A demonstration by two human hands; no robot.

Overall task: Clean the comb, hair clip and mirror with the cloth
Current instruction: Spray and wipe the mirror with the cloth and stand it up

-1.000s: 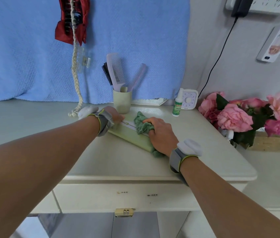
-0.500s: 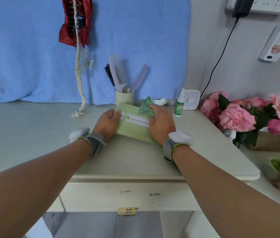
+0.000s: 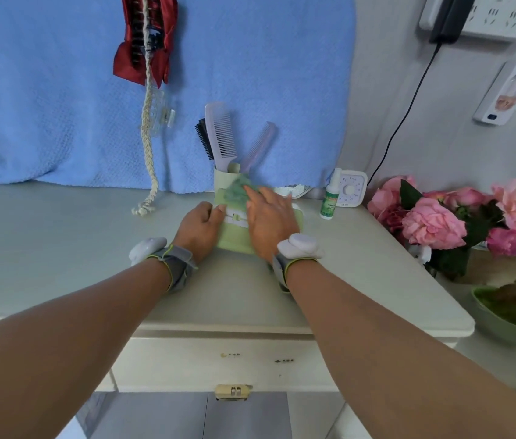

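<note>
The cloth looks fuzzy and soft, the mirror is smooth matt plastic, comb at 12 o'clock plastic too. The counter is smooth with a faint sheen, towel waffle-textured.

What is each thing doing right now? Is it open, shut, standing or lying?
Pale green flat mirror: lying flat, left hand grips its edge.
Green cloth: pressed under right hand, fingers straight.
Lilac plastic comb: standing in pale green cup.
White spray bottle: upright.
Cream drawer: shut.

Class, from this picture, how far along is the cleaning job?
Done: nothing shows it. In hand: the right hand presses the cloth on the green mirror, the left hand steadying it. Left, seemingly: the combs standing in the cup and the hair clip hanging on the blue towel.
</note>
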